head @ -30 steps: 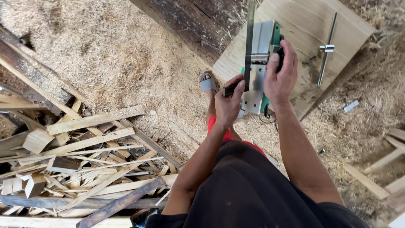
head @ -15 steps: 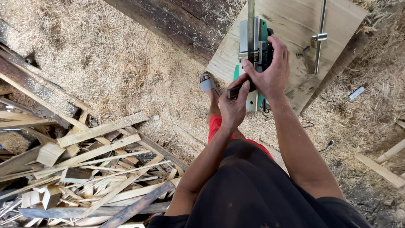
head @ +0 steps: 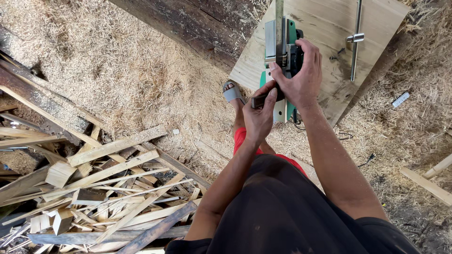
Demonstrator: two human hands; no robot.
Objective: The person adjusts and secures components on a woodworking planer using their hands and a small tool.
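A green and grey electric planer [head: 281,47] lies on a pale wooden board [head: 325,28] at the top of the view. My right hand [head: 301,75] is closed over the planer's dark handle. Just below it, my left hand [head: 259,115] pinches a short dark strip of wood [head: 262,99] against the planer's near end. A thin wooden strip [head: 279,23] runs upright along the planer's top. My foot in a grey sandal [head: 232,93] stands on the shavings beside the board.
A metal rod with a clamp [head: 356,38] lies on the board's right side. A dark heavy beam [head: 197,23] runs across the top. Scrap wood offcuts [head: 94,188] are piled at lower left. Sawdust covers the ground; a loose batten [head: 431,181] lies right.
My view has shifted, so the board and planer sit higher and further right. My right hand has slid up the planer and my left hand now grips the dark strip under it.
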